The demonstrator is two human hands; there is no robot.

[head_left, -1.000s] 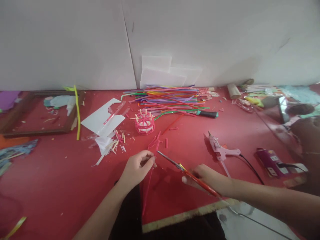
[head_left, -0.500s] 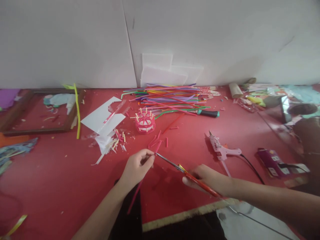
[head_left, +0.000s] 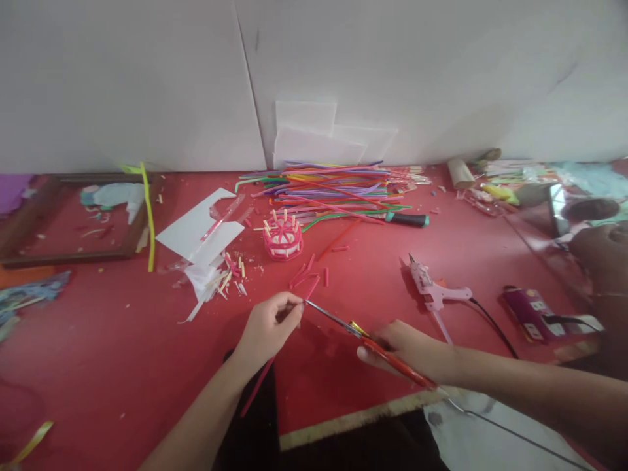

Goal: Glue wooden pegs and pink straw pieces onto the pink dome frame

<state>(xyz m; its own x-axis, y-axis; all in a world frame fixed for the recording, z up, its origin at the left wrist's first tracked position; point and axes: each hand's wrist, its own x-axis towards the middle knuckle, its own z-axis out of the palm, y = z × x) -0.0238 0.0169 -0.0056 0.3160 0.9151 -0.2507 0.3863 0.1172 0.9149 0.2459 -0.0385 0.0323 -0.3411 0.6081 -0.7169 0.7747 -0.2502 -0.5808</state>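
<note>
Between the thumb and fingertips of my left hand (head_left: 275,322) is a thin pink chenille stem (head_left: 258,387). One end pokes up past the fingertips, and its long tail hangs toward the table's near edge. My right hand (head_left: 409,350) is closed around red-handled scissors (head_left: 338,320), partly hidden by the fingers. Their narrow metal tips meet the stem right beside my left fingertips. Short cut pink pieces (head_left: 326,277) lie just beyond. Farther back stands a small round pink-and-white craft piece (head_left: 283,238) with pale sticks poking up.
A bundle of coloured chenille stems (head_left: 338,190) lies by the wall, near a black-handled tool (head_left: 408,220). To the right are a pink glue gun (head_left: 432,288) and a purple box (head_left: 527,315). White paper (head_left: 196,226) and a wooden frame (head_left: 73,258) are left. Another person's arm (head_left: 603,268) is at far right.
Both hands keep nearly the same position, with the scissor tips at the stem. The hanging tail has swung slightly left. The whole view has shifted a little.
</note>
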